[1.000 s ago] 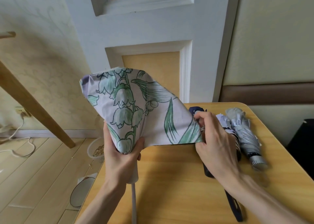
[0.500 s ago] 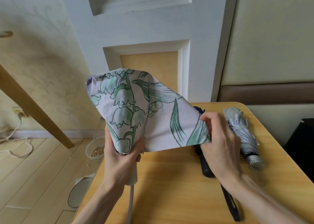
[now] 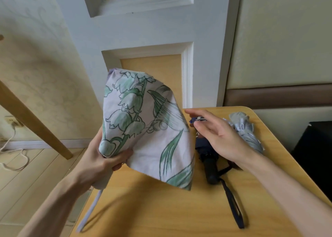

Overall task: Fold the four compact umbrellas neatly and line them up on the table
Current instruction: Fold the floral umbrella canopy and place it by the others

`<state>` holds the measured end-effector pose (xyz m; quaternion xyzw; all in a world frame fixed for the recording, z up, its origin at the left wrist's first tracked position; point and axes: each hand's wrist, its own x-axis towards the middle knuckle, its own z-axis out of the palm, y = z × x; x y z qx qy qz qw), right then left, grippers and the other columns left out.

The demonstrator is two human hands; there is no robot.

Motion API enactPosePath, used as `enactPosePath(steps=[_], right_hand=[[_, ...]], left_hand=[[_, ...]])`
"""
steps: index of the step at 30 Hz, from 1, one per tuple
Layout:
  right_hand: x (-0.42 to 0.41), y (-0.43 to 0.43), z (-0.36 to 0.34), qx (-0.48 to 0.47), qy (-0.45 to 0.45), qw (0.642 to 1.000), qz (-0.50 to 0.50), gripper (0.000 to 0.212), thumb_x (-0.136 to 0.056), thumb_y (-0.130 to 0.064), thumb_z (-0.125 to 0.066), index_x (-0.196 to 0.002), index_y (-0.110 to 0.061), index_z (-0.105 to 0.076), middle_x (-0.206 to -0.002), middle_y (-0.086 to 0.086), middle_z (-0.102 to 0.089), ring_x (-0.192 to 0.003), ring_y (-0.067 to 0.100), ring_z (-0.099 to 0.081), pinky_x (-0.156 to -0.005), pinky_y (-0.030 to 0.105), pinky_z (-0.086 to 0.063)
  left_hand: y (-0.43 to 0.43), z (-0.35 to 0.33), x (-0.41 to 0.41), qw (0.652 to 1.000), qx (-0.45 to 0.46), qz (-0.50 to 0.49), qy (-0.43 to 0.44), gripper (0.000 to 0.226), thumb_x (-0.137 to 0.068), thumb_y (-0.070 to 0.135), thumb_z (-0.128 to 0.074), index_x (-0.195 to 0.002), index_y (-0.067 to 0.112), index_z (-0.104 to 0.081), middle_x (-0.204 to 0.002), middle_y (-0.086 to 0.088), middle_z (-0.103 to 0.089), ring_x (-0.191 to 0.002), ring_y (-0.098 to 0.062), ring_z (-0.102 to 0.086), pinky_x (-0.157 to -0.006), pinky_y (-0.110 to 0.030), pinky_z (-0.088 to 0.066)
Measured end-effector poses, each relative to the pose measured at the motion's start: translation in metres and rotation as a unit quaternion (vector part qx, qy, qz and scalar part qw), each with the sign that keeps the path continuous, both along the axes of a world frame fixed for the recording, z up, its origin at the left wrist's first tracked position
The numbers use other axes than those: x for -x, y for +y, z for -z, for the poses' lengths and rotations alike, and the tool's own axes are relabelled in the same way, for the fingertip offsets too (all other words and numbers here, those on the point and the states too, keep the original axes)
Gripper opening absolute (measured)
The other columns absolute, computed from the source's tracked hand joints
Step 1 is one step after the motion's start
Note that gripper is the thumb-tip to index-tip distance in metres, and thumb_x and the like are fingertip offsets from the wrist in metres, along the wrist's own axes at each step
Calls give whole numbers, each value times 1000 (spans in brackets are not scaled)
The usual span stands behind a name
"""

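My left hand (image 3: 100, 163) grips a compact umbrella (image 3: 143, 129) at its lower end, above the left part of the wooden table (image 3: 161, 215). Its pale canopy, printed with green bell flowers and leaves, hangs loose and unfolded, and a white strap dangles below the hand. My right hand (image 3: 221, 138) hovers to the right of the canopy with fingers straight, holding nothing. Under that hand lies a folded dark navy umbrella (image 3: 208, 157) with a black handle and a wrist strap. A folded silver-grey umbrella (image 3: 246, 134) lies farther right.
The table's right edge runs close to the silver umbrella. A black object (image 3: 314, 150) stands beyond that edge. A slanted wooden leg (image 3: 34, 125) and a white cable (image 3: 10, 156) are on the floor at the left, with a white panelled wall behind the table.
My right hand has let go of the canopy's right edge and opened above the navy umbrella. The freed cloth has dropped and hangs lower.
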<state>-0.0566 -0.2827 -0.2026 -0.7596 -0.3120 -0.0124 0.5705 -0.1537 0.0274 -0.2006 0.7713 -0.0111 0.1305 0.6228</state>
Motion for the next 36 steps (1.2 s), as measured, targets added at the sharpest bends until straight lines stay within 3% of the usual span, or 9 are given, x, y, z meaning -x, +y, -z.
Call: enactPosePath(steps=[4, 9, 14, 20, 25, 27, 31, 33, 36], right_hand=[[1, 7, 3, 18, 17, 1000, -11, 38, -106, -21, -59, -144, -27, -59, -139, -8, -65, -126, 5, -62, -110, 30, -51], [-5, 8, 11, 58, 36, 998, -1, 40, -103, -25, -67, -140, -36, -58, -126, -1, -66, -107, 23, -71, -101, 51, -56], [-7, 9, 15, -21, 40, 999, -7, 37, -103, -6, -63, -131, -31, -62, -103, -23, -69, -105, 21, -69, -89, 31, -57], [-15, 6, 19, -1, 33, 998, 46, 8, -98, -5, -71, -99, -10, -77, -97, 7, -78, -97, 37, -71, -91, 47, -56], [-24, -12, 6, 21, 9, 996, 92, 9, -94, -10, -76, -88, -17, -76, -88, -2, -78, -87, 17, -73, -92, 43, -58], [-23, -13, 4, -22, 33, 997, 67, 5, -97, -11, -72, -93, -10, -75, -92, 4, -78, -90, 16, -72, -93, 40, -57], [-10, -17, -6, -75, 160, 983, -51, 32, -106, -27, -57, -122, -2, -68, -121, 16, -73, -116, 21, -69, -104, 33, -52], [-8, -19, -10, -19, 154, 984, -89, 32, -103, -30, -63, -127, -10, -69, -127, 6, -74, -123, 18, -67, -108, 33, -52], [-13, -21, -7, 46, 99, 992, -56, 35, -93, -28, -72, -120, -7, -75, -119, 6, -78, -112, 20, -74, -98, 33, -59]], left_hand=[[-5, 1, 5, 999, -28, 42, 14, 63, -77, -6, -82, -112, 45, -68, -80, -5, -67, -62, -22, -57, -48, -32, -51], [-9, 0, 6, 997, -19, 60, 32, 67, -70, 6, -93, -115, 49, -68, -86, -10, -66, -66, -23, -57, -51, -33, -51], [-11, 0, 4, 997, 12, 67, 36, 51, -69, 10, -84, -104, 44, -71, -80, -9, -65, -65, -24, -54, -50, -31, -48], [-7, 3, 4, 997, -16, 74, 34, 68, -81, -9, -82, -115, 48, -68, -85, -5, -68, -67, -23, -57, -50, -33, -48], [-6, 3, 0, 997, 9, 76, 19, 71, -79, -1, -82, -132, 41, -62, -89, -4, -66, -67, -22, -51, -50, -32, -45], [-7, 3, -1, 997, 14, 68, 17, 75, -76, 1, -89, -133, 41, -62, -87, -3, -66, -67, -21, -51, -51, -33, -46], [-6, 5, -1, 997, 30, 69, 25, 58, -72, 4, -89, -116, 38, -69, -79, -8, -61, -64, -23, -51, -50, -33, -45], [-5, 5, 2, 996, 31, 72, 30, 59, -71, 0, -93, -112, 36, -70, -78, -8, -60, -63, -22, -51, -50, -32, -45], [-4, 4, 4, 997, 36, 65, 21, 55, -75, 1, -82, -116, 36, -69, -78, -4, -61, -63, -18, -51, -49, -30, -44]])
